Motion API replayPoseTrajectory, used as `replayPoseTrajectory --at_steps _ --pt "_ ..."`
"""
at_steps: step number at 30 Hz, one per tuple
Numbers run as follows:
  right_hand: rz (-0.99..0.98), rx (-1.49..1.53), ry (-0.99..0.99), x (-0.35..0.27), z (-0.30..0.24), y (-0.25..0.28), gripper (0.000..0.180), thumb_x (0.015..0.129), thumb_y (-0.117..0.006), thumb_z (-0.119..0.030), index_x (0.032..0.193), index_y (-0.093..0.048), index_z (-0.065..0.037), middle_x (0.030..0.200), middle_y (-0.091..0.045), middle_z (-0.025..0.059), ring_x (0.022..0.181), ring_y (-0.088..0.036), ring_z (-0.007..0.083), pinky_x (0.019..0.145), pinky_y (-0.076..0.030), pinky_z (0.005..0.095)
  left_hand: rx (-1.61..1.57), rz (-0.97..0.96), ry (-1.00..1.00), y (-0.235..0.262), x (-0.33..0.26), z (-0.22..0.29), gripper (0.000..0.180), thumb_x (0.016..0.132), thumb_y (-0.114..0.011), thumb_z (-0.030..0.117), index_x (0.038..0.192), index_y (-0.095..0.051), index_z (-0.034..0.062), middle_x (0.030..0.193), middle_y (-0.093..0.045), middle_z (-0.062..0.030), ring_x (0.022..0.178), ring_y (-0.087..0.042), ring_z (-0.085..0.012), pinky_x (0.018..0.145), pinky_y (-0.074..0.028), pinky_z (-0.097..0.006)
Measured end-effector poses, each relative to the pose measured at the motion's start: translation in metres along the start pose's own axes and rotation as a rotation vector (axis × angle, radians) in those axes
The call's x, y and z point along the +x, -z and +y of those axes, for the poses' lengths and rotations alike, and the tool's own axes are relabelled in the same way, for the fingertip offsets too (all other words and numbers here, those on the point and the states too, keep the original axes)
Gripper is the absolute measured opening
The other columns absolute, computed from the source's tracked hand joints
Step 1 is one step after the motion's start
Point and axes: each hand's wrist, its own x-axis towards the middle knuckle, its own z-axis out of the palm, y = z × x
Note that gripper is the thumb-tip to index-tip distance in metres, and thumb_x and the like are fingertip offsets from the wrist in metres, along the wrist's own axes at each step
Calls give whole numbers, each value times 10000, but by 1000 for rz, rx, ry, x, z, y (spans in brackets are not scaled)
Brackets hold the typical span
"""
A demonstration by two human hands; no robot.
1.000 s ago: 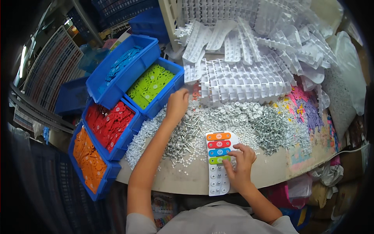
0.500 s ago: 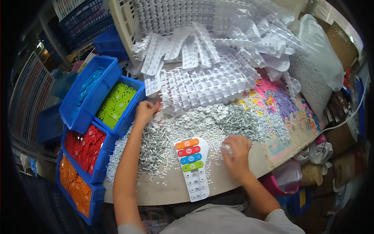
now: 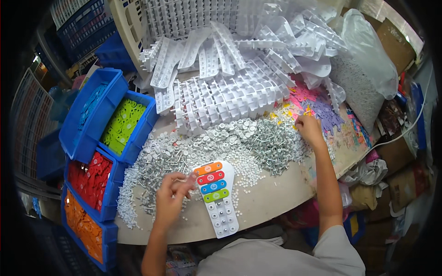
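Note:
A white plastic board (image 3: 221, 215) lies on the table before me. Orange, red, blue and green strips cross its upper part; ringed holes and small metal pins show on the bare lower part. Beside its upper left edge is my left hand (image 3: 169, 198), fingers curled together; whatever they hold is too small to make out. My right hand (image 3: 311, 132) reaches to the far right, its fingers closed at the border of the yellow and purple pieces (image 3: 328, 115). Its fingertips hide anything between them. Silvery pins (image 3: 271, 154) and white round caps (image 3: 216, 138) are heaped between the hands.
Blue bins on the left hold blue (image 3: 92, 106), green (image 3: 122, 124), red (image 3: 93, 177) and orange pieces (image 3: 84, 225). Stacked white boards (image 3: 230, 99) stand behind the heaps. A clear bag of small pale parts (image 3: 359, 73) is at the back right, near a white cable (image 3: 414, 122).
My left hand has come back from beside the stacked boards to the strip board. My right hand has moved away to the far right pieces. The view has shifted slightly.

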Motion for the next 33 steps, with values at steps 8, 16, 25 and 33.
replayPoseTrajectory --at_steps 8,16,25,33 --pt "-132 60 50 -3 -6 10 72 788 -696 -125 846 -724 -93 806 -721 79 810 -681 267 838 -422 442 -146 -65 192 -16 -43 -16 101 948 -682 82 979 -626 4 854 -716 -62 670 -601 -53 549 -420 -185" --pt "-225 129 192 12 25 7 223 755 -703 -48 977 -694 -68 817 -686 81 753 -656 211 708 -503 360 -286 -64 284 -22 -40 -15 131 924 -722 101 985 -687 -10 774 -655 -17 616 -555 -46 510 -427 -185" --pt "-127 -78 303 14 12 1 161 759 -690 10 906 -630 -17 761 -634 108 726 -616 258 670 -479 357 275 -23 -180 -25 -45 -35 92 823 -781 133 846 -730 60 843 -622 -16 822 -574 -169 747 -426 -311" --pt "139 18 280 -9 12 3 125 857 -676 -27 937 -582 -6 774 -633 140 715 -623 286 665 -482 374 541 19 -227 -42 -42 -40 110 788 -782 182 803 -711 99 864 -548 -21 906 -521 -223 842 -340 -381"
